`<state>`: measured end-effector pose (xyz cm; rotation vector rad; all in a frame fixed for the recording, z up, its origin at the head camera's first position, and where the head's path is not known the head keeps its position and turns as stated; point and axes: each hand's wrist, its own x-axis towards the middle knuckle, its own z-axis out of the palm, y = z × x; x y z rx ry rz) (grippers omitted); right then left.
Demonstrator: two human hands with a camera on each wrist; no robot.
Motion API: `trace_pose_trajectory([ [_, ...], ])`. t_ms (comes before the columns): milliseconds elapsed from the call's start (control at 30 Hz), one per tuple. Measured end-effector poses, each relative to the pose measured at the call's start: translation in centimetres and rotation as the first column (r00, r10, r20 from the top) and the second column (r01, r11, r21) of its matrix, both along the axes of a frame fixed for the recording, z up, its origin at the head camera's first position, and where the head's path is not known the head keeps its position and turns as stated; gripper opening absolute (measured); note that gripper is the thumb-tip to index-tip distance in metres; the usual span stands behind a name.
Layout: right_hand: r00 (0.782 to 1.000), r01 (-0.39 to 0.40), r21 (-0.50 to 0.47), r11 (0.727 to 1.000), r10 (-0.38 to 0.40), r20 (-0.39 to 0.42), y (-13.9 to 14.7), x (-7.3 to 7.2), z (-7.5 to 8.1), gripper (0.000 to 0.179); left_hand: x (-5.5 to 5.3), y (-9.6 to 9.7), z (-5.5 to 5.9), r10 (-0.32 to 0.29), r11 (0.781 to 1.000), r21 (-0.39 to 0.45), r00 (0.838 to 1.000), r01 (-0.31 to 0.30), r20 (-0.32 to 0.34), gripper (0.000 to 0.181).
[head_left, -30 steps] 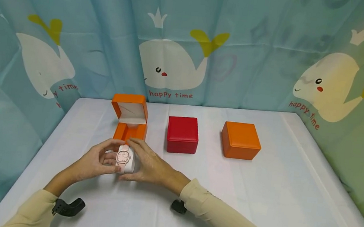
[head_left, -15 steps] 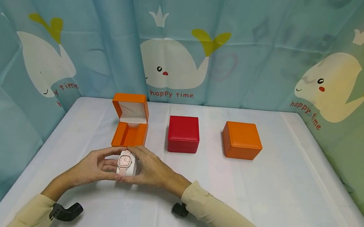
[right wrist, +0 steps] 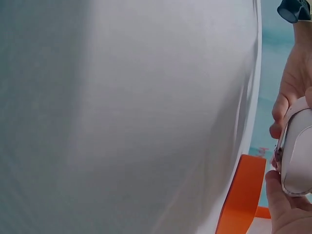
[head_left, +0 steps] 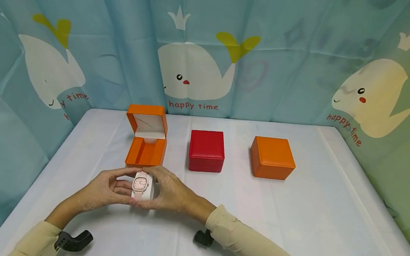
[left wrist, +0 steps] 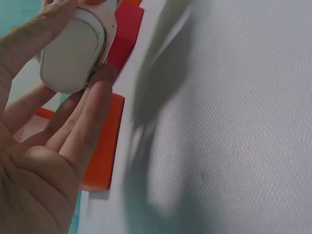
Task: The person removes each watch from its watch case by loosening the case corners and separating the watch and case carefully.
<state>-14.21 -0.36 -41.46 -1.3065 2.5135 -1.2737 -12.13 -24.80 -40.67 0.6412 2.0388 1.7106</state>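
A pale pink wristwatch point(head_left: 140, 184) is wrapped around a white cushion point(head_left: 150, 189), dial turned toward the head camera. My left hand point(head_left: 101, 188) holds it on the left with thumb and fingers, and my right hand point(head_left: 173, 190) grips the right side. In the left wrist view, the cushion's smooth oval end point(left wrist: 68, 56) shows between thumb and fingers. Just beyond the hands stands an orange watch box point(head_left: 135, 150), lid up, with a bare orange compartment and pale lid lining.
To the right of the open box sits a red box point(head_left: 207, 151) with its lid down. Farther right is a closed orange box point(head_left: 273, 157). A white cloth point(head_left: 273, 228) covers the table, and a blue whale-print curtain point(head_left: 122, 51) hangs behind.
Both hands have drawn the watch and cushion slightly toward me, away from the open box, whose compartment now shows more fully. Over the last half second they have barely moved.
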Motion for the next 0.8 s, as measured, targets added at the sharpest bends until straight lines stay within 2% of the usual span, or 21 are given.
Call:
trace_pose_trajectory([
  [233, 1.000, -0.011, -0.018, 1.000, 0.011, 0.025, 0.15, 0.05, -0.10, 0.076, 0.12, 0.00, 0.01, 0.013, 1.000, -0.019, 1.000, -0.014, -0.018, 0.080],
  [467, 1.000, -0.019, -0.011, 1.000, 0.020, 0.017, 0.25, 0.15, -0.15, 0.078, 0.09, -0.07, -0.09, 0.000, 1.000, 0.003, 1.000, 0.000, -0.008, 0.080],
  [633, 1.000, -0.017, -0.019, 1.000, 0.017, 0.007, 0.17, 0.16, -0.09, 0.078, -0.01, -0.22, -0.19, -0.002, 0.999, 0.035, 1.000, 0.003, -0.024, 0.077],
  [800, 1.000, -0.015, -0.025, 1.000, 0.015, -0.002, 0.10, 0.21, 0.10, 0.077, -0.04, -0.21, 0.03, 0.016, 1.000, 0.013, 1.000, -0.016, -0.017, 0.075],
])
